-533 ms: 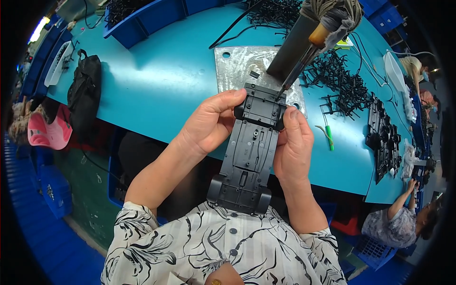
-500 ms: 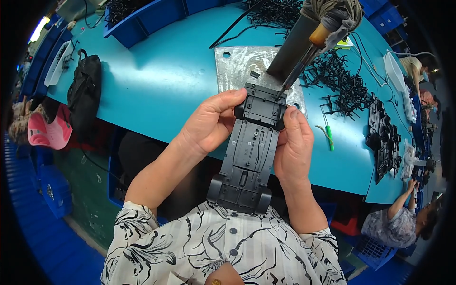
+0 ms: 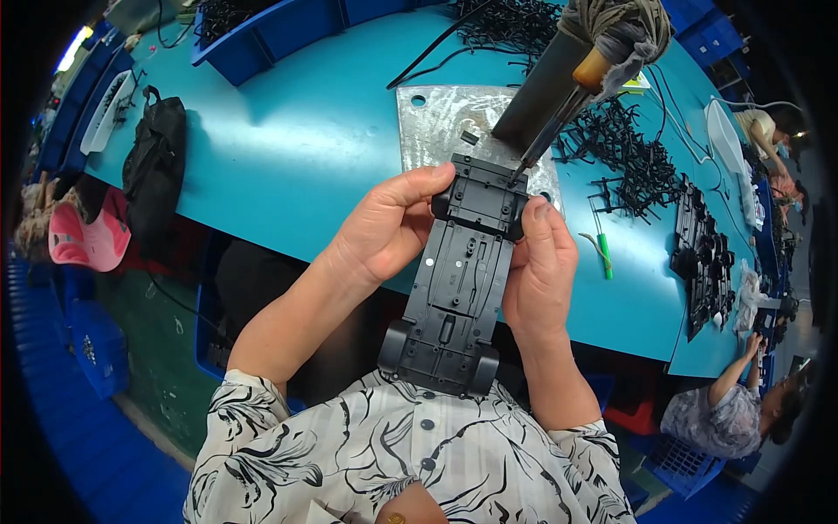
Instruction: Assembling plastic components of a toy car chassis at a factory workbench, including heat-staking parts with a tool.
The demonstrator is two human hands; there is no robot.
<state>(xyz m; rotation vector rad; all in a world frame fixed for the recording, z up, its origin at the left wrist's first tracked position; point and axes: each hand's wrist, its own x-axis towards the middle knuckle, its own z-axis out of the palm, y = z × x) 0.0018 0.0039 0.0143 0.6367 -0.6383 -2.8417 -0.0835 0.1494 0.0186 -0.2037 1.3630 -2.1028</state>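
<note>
A black plastic toy car chassis [image 3: 449,271] is held before my chest, its long axis pointing away from me. My left hand [image 3: 388,223] grips its far left side, thumb along the edge near a wheel. On the far right side, my right hand [image 3: 543,262] closes on it with the thumb by the other wheel. A soldering iron [image 3: 554,125] on an upright metal post [image 3: 537,87] slants down, its tip at the chassis's far right corner. Whether the tip touches the plastic I cannot tell. Two wheels show at the near end.
Under the post lies a scratched metal plate [image 3: 428,122] on the turquoise table [image 3: 288,175]. Right of it are a heap of black plastic parts [image 3: 620,153], a green-handled tool [image 3: 604,255] and stacked black chassis [image 3: 703,253]. A blue bin [image 3: 288,44] stands far left; a co-worker [image 3: 720,419] sits at right.
Both hands keep the same hold on the chassis. The view has shifted very slightly; the chassis and iron stay nearly in place relative to each other.
</note>
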